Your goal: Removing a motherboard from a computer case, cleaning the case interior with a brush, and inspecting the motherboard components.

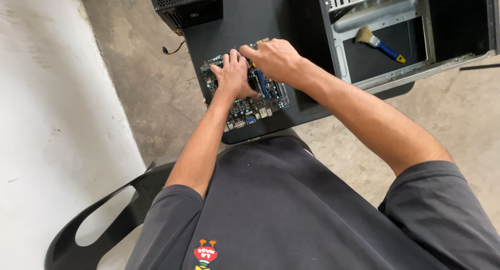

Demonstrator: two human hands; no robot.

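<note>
Head view looks down on a bare concrete floor, where a person in a dark shirt sits on a black chair before a small black counter. An open computer case lies at the right of it, with a blue-handled brush resting inside; a black power supply stands at the far left edge. Between them, near the counter's front edge, lies a motherboard, flat and component side up. The left hand lies palm down on the board's left part, fingers spread and pressing, gripping nothing. The right hand reaches across the far middle of the board, its fingers curled downward onto something there; whether they pinch a part I cannot tell, since the hand hides it. As a judgement, the work goes best with the left hand steadying the board by its bare areas and edges while the right presses straight down, evenly, without flexing the board.
</note>
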